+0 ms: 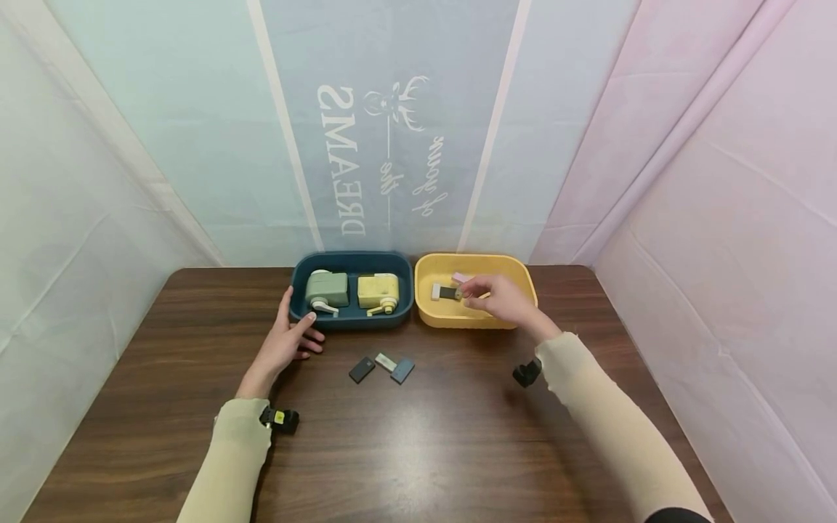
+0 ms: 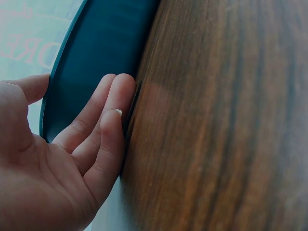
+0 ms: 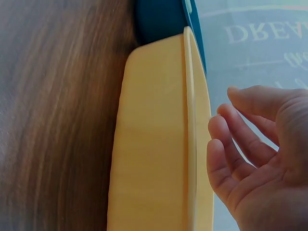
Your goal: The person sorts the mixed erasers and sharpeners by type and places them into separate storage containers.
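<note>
Sticks already lie in the yellow tray right of centre, near the relaxed, apparently unladen right hand, with three still on the mid-frame table, the spread left hand touching the blue tray.

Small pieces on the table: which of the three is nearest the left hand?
The black piece, leftmost of the three; the pale piece and the blue-grey piece lie farther from the left hand.
</note>
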Demonstrator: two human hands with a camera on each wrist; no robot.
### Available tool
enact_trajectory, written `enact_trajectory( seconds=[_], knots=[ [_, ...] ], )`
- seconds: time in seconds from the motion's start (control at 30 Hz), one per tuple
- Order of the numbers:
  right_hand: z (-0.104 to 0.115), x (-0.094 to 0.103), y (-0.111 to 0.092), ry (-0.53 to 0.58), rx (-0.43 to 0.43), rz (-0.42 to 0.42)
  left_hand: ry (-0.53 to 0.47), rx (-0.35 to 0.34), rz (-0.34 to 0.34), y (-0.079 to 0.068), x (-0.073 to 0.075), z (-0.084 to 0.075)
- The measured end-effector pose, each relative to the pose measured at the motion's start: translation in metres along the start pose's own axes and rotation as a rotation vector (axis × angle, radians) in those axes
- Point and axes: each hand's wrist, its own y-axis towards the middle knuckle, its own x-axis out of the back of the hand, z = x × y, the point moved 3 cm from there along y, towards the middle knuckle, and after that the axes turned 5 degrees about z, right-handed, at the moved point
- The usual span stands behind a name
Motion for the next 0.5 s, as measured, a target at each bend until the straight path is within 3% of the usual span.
enact_trajectory(
  seconds=[0.23, 0.5],
  knots=[
    [0.012, -0.01, -0.012, 0.048, 0.044, -0.034, 0.025, -0.011, -0.021, 0.012, 0.005, 0.019],
    [0.021, -0.034, -0.024, 0.097, 0.094, -0.011, 0.032, -0.03, -0.028, 0.013, 0.005, 0.023]
  ],
)
